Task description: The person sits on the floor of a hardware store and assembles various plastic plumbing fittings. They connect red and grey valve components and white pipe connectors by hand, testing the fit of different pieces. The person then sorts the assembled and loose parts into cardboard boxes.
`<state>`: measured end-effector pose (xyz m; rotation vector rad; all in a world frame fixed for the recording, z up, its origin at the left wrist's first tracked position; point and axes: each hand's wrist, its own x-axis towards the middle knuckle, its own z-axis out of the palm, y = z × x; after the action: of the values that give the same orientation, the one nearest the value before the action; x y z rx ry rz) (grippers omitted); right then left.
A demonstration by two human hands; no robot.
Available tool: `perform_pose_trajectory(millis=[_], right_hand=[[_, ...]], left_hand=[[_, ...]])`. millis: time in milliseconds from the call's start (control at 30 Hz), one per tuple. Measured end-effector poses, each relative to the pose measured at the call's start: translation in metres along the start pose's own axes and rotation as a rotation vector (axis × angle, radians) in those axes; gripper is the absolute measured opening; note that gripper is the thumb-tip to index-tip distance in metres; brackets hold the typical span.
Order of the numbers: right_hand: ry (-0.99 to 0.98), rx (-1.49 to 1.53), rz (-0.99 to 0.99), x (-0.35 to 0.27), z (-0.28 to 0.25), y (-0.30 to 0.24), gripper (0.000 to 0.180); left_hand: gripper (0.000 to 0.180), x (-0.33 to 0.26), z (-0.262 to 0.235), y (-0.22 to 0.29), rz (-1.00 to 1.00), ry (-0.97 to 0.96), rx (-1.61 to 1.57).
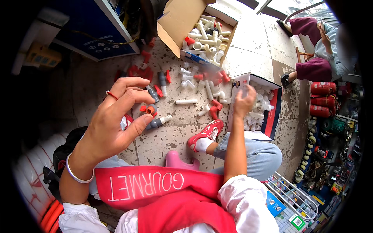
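Right of centre in the frame: small white pipe fitting (241,90), blurred, pinched at the fingertips of the right hand (244,103), directly above the open dark box (272,112) of white fittings. Right hand closed around the fitting; judged best kept low over the box, so the piece cannot bounce out onto the floor. Left hand (112,120), left of centre: raised, fingers spread and curled, holding nothing, hovering over grey and red valves (153,108). Loose white and red fittings (202,87) scattered on the speckled tile floor (171,136). Cardboard box (182,23) of fittings, upper centre. Red shoe (206,134), lower centre.
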<state>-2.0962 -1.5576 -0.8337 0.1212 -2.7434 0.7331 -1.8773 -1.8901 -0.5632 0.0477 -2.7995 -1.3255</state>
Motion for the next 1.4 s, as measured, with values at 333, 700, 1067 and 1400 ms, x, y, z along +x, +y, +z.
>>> perform_pose_trajectory(millis=[333, 700, 1067, 1400], right_hand=[[-0.849, -0.112, 0.181, -0.082, 0.156, -0.034, 0.060], [-0.167, 0.170, 0.047, -0.066, 0.091, -0.036, 0.052], [-0.088, 0.383, 0.233, -0.033, 0.080, -0.062, 0.054], [-0.789, -0.206, -0.240, -0.017, 0.208, -0.115, 0.102]], left_hand=[[0.024, 0.004, 0.001, -0.012, -0.152, -0.053, -0.015], [0.024, 0.001, 0.000, -0.009, -0.113, -0.079, -0.011], [0.030, -0.001, -0.003, -0.007, -0.075, -0.095, -0.029], [0.031, 0.005, -0.013, -0.022, -0.154, -0.097, -0.019]])
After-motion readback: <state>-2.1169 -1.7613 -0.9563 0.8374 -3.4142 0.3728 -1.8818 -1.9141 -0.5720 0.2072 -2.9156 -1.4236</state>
